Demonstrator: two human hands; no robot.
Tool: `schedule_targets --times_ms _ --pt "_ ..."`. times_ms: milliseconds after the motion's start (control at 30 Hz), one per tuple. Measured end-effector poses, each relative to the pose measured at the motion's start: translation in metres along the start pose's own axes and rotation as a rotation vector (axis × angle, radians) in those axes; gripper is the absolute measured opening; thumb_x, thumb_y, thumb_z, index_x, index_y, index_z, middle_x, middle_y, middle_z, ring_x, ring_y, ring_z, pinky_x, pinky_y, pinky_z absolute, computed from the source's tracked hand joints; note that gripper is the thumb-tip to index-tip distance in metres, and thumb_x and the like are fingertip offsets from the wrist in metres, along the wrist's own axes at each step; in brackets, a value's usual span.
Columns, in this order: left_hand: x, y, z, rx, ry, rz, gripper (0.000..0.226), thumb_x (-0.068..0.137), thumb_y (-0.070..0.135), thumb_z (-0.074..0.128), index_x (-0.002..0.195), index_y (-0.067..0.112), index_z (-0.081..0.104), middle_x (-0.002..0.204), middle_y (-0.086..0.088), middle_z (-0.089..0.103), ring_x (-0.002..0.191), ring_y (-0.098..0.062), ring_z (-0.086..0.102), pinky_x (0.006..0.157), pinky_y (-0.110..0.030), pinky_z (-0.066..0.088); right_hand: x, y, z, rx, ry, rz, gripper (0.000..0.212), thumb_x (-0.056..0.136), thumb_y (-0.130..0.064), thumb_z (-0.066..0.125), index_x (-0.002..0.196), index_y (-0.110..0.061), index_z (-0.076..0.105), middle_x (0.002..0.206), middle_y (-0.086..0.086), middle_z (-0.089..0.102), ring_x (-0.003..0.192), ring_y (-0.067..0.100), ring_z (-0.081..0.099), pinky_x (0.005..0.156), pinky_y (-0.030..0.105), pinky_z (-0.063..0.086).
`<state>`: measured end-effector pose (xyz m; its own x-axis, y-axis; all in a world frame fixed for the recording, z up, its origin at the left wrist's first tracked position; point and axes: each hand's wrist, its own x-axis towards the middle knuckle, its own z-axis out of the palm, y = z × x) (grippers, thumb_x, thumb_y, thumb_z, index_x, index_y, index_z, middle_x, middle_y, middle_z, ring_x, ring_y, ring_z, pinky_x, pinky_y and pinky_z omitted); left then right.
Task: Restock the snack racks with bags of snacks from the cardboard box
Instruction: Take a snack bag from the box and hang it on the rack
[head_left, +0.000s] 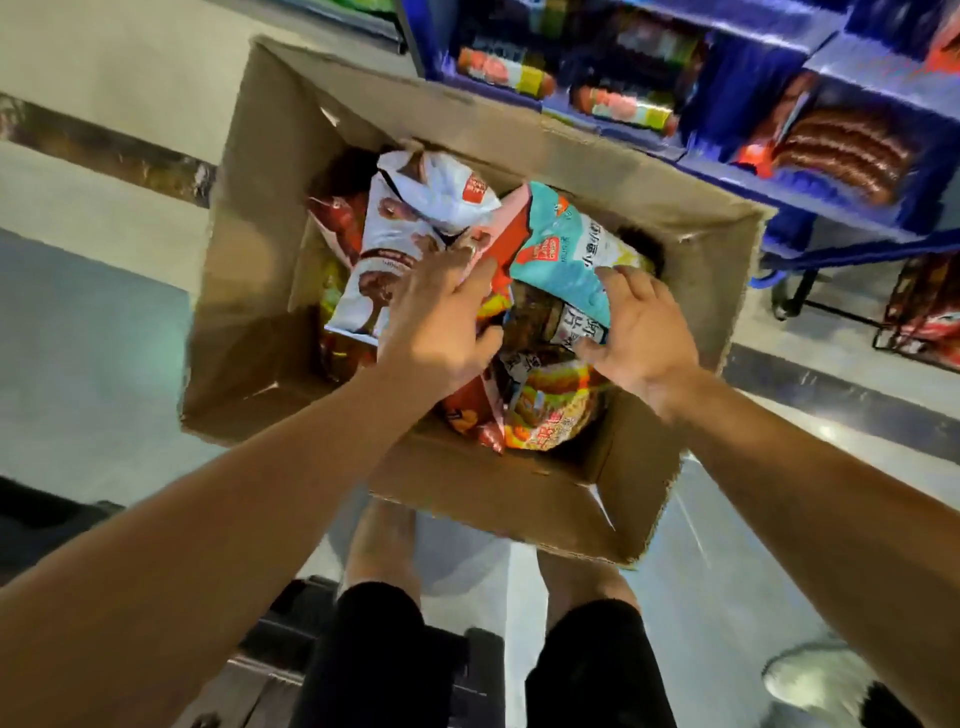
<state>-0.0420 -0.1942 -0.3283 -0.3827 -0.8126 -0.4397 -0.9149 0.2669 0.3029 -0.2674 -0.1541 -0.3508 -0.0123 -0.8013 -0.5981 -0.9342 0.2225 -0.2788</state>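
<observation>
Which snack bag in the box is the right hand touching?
The light blue bag; the right hand rests on its lower edge. The white and brown bag lies by the left hand.

This is a shop, seen at a snack aisle. Blue display racks (810, 67) hold packaged sausages (841, 150) in rows, a wire basket (919, 306) of packets stands on the glossy tiled floor (88, 338), and an open cardboard box (467, 488) brims with snack bags (566, 249).

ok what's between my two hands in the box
Head view: a red bag and a dark bag lie between the left hand and right hand.
</observation>
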Motion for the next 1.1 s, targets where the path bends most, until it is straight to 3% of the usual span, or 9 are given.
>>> schedule_targets --times_ms 167,367,467,567,667,767,900,1000,1100 --pt "0.032 -0.018 0.052 -0.041 0.046 -0.035 0.068 0.085 0.041 0.060 0.146 0.015 0.045 0.148 -0.014 0.043 0.134 -0.037 0.037 0.112 -0.053 0.035 0.077 0.029 0.037 0.028 0.035 -0.017 0.093 0.077 -0.033 0.081 0.153 -0.014 0.032 0.153 0.016 0.036 0.141 0.038 0.032 0.118 0.042 0.025" --pt "0.062 -0.045 0.092 -0.014 -0.046 -0.062 0.074 0.089 0.049 0.054 0.153 0.020 0.032 0.158 -0.009 0.030 0.142 -0.034 0.027 0.118 -0.048 0.026 0.149 0.052 0.074 0.028 -0.086 0.040 0.123 0.070 -0.030 0.088 0.160 -0.033 0.004 0.167 0.015 0.006 0.152 0.039 0.011 0.123 0.045 0.016" --pt "0.058 -0.052 0.095 -0.034 -0.040 -0.068 0.077 0.084 0.053 0.045 0.152 0.018 0.034 0.156 -0.010 0.034 0.141 -0.035 0.029 0.118 -0.048 0.026 0.147 0.049 0.087 0.012 0.045 0.043 0.115 0.071 -0.030 0.087 0.159 -0.033 0.013 0.157 0.015 0.029 0.140 0.042 0.031 0.115 0.049 0.030" --pt "0.050 -0.046 0.087 -0.075 -0.033 -0.086 0.074 0.090 0.051 0.053 0.153 0.019 0.031 0.154 -0.007 0.036 0.142 -0.031 0.030 0.118 -0.045 0.026 0.115 0.037 0.082 0.062 0.231 0.016 0.106 0.069 -0.034 0.087 0.156 -0.032 0.025 0.142 0.010 0.044 0.125 0.039 0.044 0.105 0.051 0.038" --pt "0.043 -0.028 0.069 -0.398 -0.009 -0.134 0.081 0.087 0.052 0.063 0.154 0.020 0.031 0.148 -0.005 0.047 0.136 -0.023 0.042 0.111 -0.037 0.038 0.068 0.008 0.072 0.150 0.362 -0.038 0.102 0.068 -0.037 0.086 0.153 -0.032 0.030 0.142 0.006 0.043 0.125 0.033 0.042 0.104 0.049 0.038" --pt "0.034 -0.011 0.051 -0.804 -0.030 -0.249 0.075 0.077 0.057 0.065 0.142 0.024 0.048 0.121 0.009 0.066 0.108 -0.002 0.061 0.092 -0.020 0.050 0.028 -0.026 0.068 0.147 0.445 -0.049 0.100 0.068 -0.045 0.083 0.152 -0.030 0.032 0.141 0.008 0.044 0.122 0.032 0.043 0.099 0.044 0.037" --pt "0.025 -0.026 0.037 -0.920 -0.046 -0.374 0.040 0.065 0.042 0.085 0.100 0.037 0.065 0.096 0.012 0.072 0.091 -0.002 0.068 0.084 -0.033 0.057 0.004 -0.033 0.060 0.385 0.225 0.029 0.112 0.057 -0.056 0.078 0.153 -0.036 0.023 0.145 -0.005 0.035 0.129 0.022 0.032 0.107 0.039 0.030" --pt "0.019 -0.050 0.022 -0.905 -0.148 -0.344 0.056 0.061 0.025 0.092 0.109 0.032 0.064 0.098 0.013 0.070 0.089 0.001 0.067 0.083 -0.029 0.057 0.001 -0.026 0.047 0.673 -0.006 0.003 0.120 0.056 -0.040 0.092 0.154 -0.036 0.023 0.150 -0.017 0.035 0.139 0.008 0.031 0.116 0.036 0.030" --pt "0.020 -0.066 0.006 -0.825 -0.264 -0.274 0.066 0.066 0.019 0.091 0.123 0.031 0.060 0.107 0.013 0.067 0.092 0.003 0.066 0.082 -0.026 0.058 0.007 -0.033 0.046 0.950 -0.248 -0.046 0.109 0.065 -0.004 0.092 0.151 -0.033 0.030 0.128 -0.024 0.062 0.122 -0.002 0.057 0.100 0.025 0.049"
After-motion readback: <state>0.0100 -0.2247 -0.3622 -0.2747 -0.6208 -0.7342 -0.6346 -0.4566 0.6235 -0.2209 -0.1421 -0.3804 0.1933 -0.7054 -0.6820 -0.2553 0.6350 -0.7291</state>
